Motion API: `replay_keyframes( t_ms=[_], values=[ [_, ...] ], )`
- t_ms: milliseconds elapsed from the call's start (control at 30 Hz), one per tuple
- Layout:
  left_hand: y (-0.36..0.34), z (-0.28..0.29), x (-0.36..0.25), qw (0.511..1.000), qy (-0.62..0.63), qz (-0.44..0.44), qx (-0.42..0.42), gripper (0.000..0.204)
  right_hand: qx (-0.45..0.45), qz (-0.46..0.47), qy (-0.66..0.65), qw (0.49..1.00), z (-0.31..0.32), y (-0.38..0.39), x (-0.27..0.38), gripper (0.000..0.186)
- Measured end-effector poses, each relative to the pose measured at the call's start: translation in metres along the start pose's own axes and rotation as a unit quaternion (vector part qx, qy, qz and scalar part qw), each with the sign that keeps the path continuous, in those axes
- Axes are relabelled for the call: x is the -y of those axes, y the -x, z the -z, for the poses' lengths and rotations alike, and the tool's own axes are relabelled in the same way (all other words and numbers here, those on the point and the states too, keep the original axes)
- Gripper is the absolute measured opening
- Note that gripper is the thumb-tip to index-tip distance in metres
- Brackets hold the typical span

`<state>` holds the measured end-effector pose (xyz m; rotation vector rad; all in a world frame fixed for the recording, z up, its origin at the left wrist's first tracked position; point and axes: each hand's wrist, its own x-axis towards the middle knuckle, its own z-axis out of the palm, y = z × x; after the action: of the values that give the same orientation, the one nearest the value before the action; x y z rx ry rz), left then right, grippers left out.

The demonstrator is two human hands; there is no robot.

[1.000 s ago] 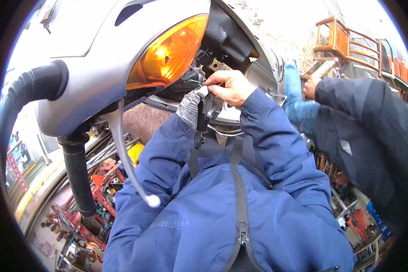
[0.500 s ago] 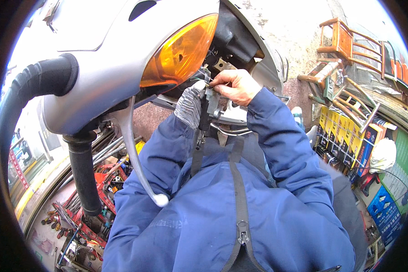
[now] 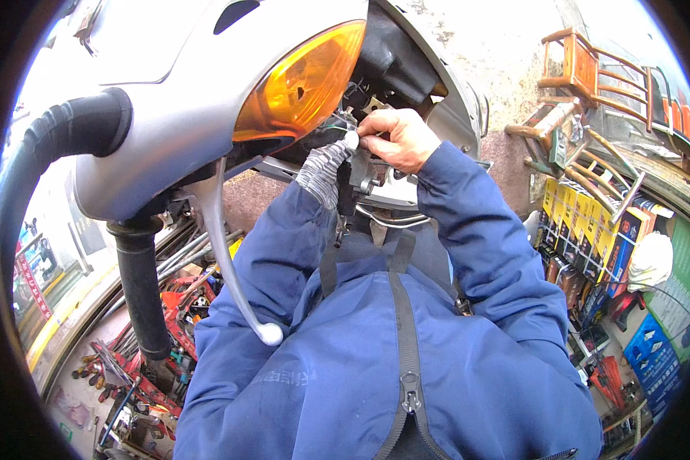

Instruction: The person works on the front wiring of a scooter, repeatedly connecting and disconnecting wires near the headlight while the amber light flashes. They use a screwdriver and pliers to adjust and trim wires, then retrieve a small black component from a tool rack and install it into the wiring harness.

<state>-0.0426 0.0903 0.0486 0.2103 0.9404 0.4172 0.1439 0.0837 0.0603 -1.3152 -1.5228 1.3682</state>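
One bare right hand (image 3: 399, 142) and a left hand (image 3: 324, 172) in a grey striped glove meet near 12 o'clock from the middle of the view, at the open front of a silver scooter body (image 3: 157, 153). The right thumb and forefinger come together at their tips in a pinch — what lies between them is too small to make out. The left fingers are curled, the pale thumb end at the right fingertips; whether they grip anything I cannot tell. Thin wires (image 3: 334, 127) lie just beside the fingertips, toward 10 o'clock, and a black inner cover (image 3: 395, 65) is at 1 o'clock. Just below, at 6 o'clock from the fingertips, is a dark metal part (image 3: 357, 178). An orange lamp lens (image 3: 303, 84) sits between 10 and 11 o'clock from the hands. Around the view's middle, a silver lever (image 3: 224, 245) is near 9 o'clock — a black handlebar grip (image 3: 140, 291) farther out — with a wooden chair (image 3: 579, 65) at 2, yellow boxes (image 3: 583, 222) at 3 and jumbled tools (image 3: 126, 376) at 8.
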Motion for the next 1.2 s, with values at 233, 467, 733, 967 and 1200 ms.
replay_keyframes(
  t_ms=[233, 467, 733, 967, 1200],
  values=[
    [0.004, -0.009, -0.005, 0.998, -0.013, -0.009, -0.055, 0.035, -0.093, 0.02, -0.026, 0.995, -0.009, 0.009, -0.002, 0.015],
    [-0.004, -0.018, -0.003, 0.996, 0.057, -0.018, -0.068, 0.032, -0.172, -0.065, -0.068, 0.981, -0.005, 0.071, 0.019, 0.015],
    [-0.025, -0.022, 0.006, 0.987, 0.158, -0.02, 0.022, 0.032, -0.173, -0.108, -0.213, 0.956, -0.04, 0.138, 0.053, 0.016],
    [-0.024, -0.032, 0.009, 0.985, 0.152, -0.046, -0.073, 0.033, -0.19, -0.182, -0.254, 0.931, -0.048, 0.146, 0.053, 0.017],
    [-0.035, -0.02, 0.015, 0.978, 0.203, -0.023, 0.05, 0.034, -0.179, -0.216, -0.301, 0.911, -0.048, 0.145, 0.051, 0.016]
  ],
)
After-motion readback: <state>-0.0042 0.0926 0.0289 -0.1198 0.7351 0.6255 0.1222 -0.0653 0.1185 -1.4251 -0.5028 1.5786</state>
